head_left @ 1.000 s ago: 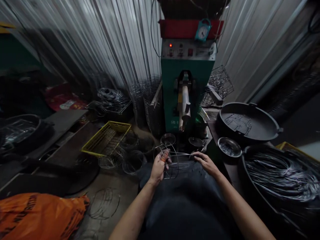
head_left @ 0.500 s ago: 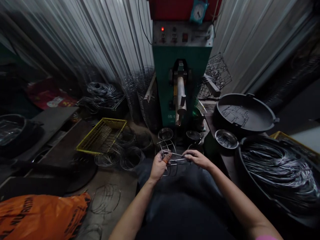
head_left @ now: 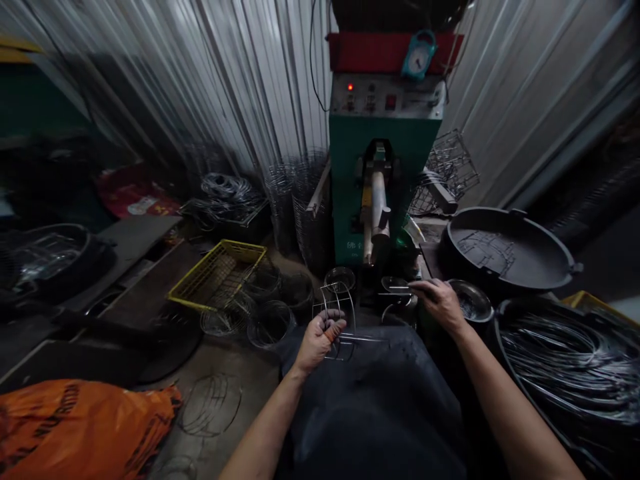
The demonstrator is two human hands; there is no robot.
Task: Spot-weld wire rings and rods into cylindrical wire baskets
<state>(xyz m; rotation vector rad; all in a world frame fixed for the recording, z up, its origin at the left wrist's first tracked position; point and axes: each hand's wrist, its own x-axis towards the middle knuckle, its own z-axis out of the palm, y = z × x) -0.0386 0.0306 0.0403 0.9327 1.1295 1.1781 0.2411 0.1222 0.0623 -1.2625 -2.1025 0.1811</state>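
My left hand (head_left: 320, 339) is closed round a small wire frame (head_left: 350, 303) of curved and straight metal wires, held above my dark apron (head_left: 370, 387). Straight wires stick out from that hand to the right. Apart from it, my right hand (head_left: 440, 303) pinches thin straight metal wire (head_left: 389, 293), which points left over a small round dish (head_left: 399, 285). Whether it is one wire or two, I cannot tell. Just right of this hand stands a metal bowl (head_left: 470, 300). Ahead is a green machine (head_left: 345, 200) with a projecting metal arm (head_left: 380, 200).
A large black pan (head_left: 545, 263) stands at right, with a tub of bent wires (head_left: 565, 360) nearer me. Leftward are a yellow basket (head_left: 220, 303), wire rings (head_left: 271, 325) and an orange bag (head_left: 75, 427). A blue clock-like dial (head_left: 419, 60) hangs on the machine.
My right hand has drawn away from the wire frame, up and to the right, with thin wire in its fingers. My left hand keeps the frame. The camera view has shifted.
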